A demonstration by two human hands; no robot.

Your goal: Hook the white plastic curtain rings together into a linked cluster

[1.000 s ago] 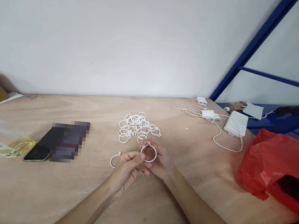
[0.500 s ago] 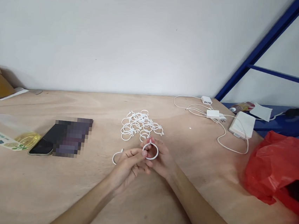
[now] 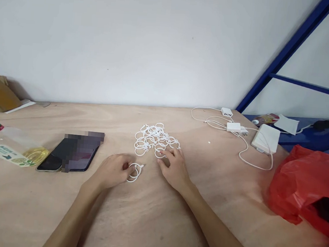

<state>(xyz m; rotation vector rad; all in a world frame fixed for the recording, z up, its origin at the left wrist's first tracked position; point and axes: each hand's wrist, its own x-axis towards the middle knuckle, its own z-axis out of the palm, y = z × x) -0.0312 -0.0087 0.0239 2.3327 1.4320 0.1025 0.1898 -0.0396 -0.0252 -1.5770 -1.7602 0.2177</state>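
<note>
The ring that was held up between both hands has been brought down to the table (image 3: 143,222), and the hands have been parted; two rings (image 3: 140,171) are now seen overlapping by the left hand (image 3: 115,171), so handling of that ring appears to be finished. The left fingers are curled in, their tips at the pair; whether a ring is pinched cannot be told. The right hand (image 3: 176,170) has been moved to the near edge of the pile (image 3: 153,136), thumb and forefinger kept apart beside a ring there, with no firm grip shown. In the pile, rings are overlapped, and snagging might be met. Two phones (image 3: 52,161) are laid left of the left hand, near a bottle (image 3: 7,153); a cable (image 3: 245,148) and a red bag (image 3: 298,183) are set off to the right, and the reach to the pile is blocked by none of these
</note>
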